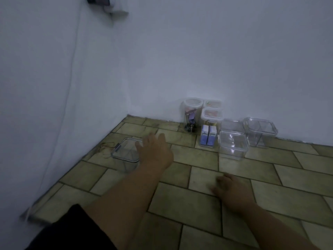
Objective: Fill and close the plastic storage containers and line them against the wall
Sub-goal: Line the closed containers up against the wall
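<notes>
Left hand (155, 152), fingers spread and empty, reaches over the clear container (124, 150) near the side wall (45, 87). Right hand (232, 192) rests loosely on the floor (270, 204), holding nothing. Recommend gripping the rim squarely and lifting level.

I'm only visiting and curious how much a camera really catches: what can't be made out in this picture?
All in the head view:
The left hand covers the clear container's right side, so contact cannot be told.
The right hand is motion-blurred; its finger pose is unclear.
The round lidded container by the wall: contents too small and dim to name.
The dark object high up is cut off by the top edge.
</notes>
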